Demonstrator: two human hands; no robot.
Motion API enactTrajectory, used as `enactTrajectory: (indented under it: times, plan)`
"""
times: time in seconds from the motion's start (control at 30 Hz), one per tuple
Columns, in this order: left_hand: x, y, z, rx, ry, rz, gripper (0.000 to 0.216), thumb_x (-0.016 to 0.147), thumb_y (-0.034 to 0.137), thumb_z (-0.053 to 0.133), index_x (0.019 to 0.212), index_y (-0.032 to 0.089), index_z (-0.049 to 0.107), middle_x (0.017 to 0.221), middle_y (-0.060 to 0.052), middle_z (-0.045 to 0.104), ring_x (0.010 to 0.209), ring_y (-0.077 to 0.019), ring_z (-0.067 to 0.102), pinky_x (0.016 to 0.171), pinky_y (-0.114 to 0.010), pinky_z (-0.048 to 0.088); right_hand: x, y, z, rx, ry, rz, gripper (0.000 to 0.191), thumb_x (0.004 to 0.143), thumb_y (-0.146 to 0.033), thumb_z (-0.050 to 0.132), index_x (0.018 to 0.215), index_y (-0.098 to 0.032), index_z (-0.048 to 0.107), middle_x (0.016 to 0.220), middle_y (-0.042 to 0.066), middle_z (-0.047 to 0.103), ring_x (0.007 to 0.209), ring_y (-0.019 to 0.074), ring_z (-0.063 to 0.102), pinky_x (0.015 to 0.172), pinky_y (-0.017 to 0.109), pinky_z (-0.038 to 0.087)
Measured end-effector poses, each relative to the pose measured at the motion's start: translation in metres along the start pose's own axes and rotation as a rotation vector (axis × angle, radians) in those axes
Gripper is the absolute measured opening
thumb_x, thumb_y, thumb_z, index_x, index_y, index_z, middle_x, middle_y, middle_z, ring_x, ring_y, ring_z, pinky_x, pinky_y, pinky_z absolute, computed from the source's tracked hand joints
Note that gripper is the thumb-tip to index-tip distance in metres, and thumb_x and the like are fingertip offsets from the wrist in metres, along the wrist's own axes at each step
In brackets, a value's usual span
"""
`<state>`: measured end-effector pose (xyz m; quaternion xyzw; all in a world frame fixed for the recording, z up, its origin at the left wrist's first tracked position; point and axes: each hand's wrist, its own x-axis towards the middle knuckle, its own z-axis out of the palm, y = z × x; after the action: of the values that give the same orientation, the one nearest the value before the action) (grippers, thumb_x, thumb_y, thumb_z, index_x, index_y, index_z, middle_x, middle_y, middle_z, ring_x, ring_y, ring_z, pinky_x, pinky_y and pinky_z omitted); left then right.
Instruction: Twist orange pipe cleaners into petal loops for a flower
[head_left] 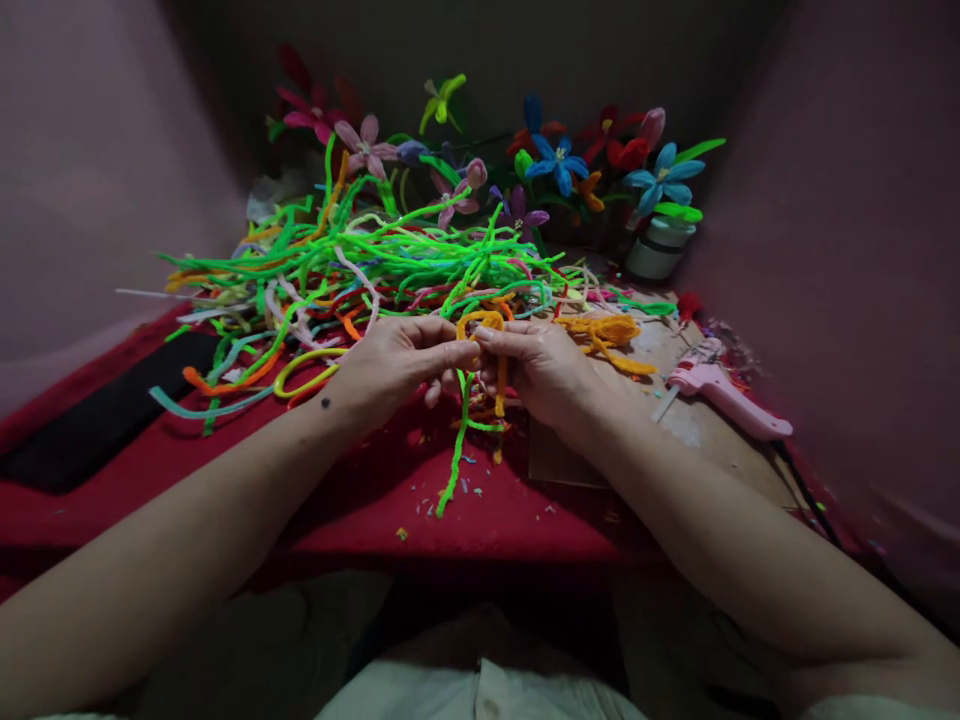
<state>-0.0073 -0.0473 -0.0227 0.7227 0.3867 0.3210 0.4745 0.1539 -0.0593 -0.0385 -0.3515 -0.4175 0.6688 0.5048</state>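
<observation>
Between my two hands is an orange pipe cleaner [480, 318], bent into a loop with one end hanging down. My left hand [409, 362] pinches its left side between thumb and fingertips. On the other side my right hand [536, 368] grips it, thumb on top and fingers curled below. A green pipe cleaner [456, 465] dangles or lies just under the hands; I cannot tell if it is held. Beside my right hand lies a bundle of orange pipe cleaners [600, 332]. Behind both hands spreads a heap of mostly green pipe cleaners [420, 255].
Pipe-cleaner flowers [559, 165] stand along the back. A pink glue gun [731, 395] rests on a cardboard sheet [570, 460] at right, near a white jar [660, 248]. A black flat object [105, 415] lies left on the red cloth [360, 500]. Walls rise on both sides.
</observation>
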Motion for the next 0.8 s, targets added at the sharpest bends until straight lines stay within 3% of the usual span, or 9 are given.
enactTrajectory:
  times: [0.13, 0.4, 0.6, 0.8]
  plan:
    - [-0.0002, 0.0039, 0.0063, 0.054, 0.021, 0.006, 0.026, 0.078, 0.039, 0.059, 0.071, 0.014, 0.061, 0.056, 0.001, 0.059, 0.045, -0.0084, 0.052, 0.045, -0.02, 0.04, -0.0005, -0.001, -0.0003, 0.011, -0.022, 0.062, 0.013, 0.069, -0.024, 0.067, 0.064, -0.015, 0.059, 0.054, -0.001, 0.058, 0.042, 0.0085, 0.051, 0.04, 0.02, 0.041]
    - [-0.0011, 0.0045, 0.0045, -0.004, -0.087, 0.03, 0.019, 0.079, 0.026, 0.058, 0.066, 0.013, 0.059, 0.052, 0.002, 0.058, 0.043, -0.0079, 0.053, 0.042, -0.018, 0.041, 0.0022, 0.0015, -0.0003, 0.134, 0.02, 0.052, 0.01, 0.067, -0.018, 0.066, 0.065, -0.012, 0.059, 0.049, -0.002, 0.055, 0.039, 0.0069, 0.048, 0.036, 0.017, 0.039]
    - [-0.0049, 0.0059, 0.0064, -0.129, -0.141, -0.081, 0.007, 0.081, 0.023, 0.053, 0.08, 0.017, 0.051, 0.049, 0.004, 0.057, 0.033, -0.0095, 0.05, 0.029, -0.017, 0.036, 0.0034, -0.001, 0.0001, 0.221, 0.086, 0.129, 0.011, 0.071, -0.015, 0.062, 0.063, -0.013, 0.054, 0.048, -0.003, 0.053, 0.038, 0.0055, 0.044, 0.037, 0.017, 0.038]
    - [-0.0053, 0.0042, 0.0, -0.182, -0.224, -0.167, 0.012, 0.084, 0.025, 0.051, 0.094, 0.02, 0.049, 0.042, 0.007, 0.052, 0.026, -0.0053, 0.038, 0.027, -0.012, 0.024, 0.0035, -0.0035, -0.001, 0.26, 0.159, 0.106, 0.013, 0.074, -0.012, 0.058, 0.062, -0.012, 0.054, 0.048, -0.002, 0.053, 0.038, 0.0045, 0.044, 0.035, 0.014, 0.035]
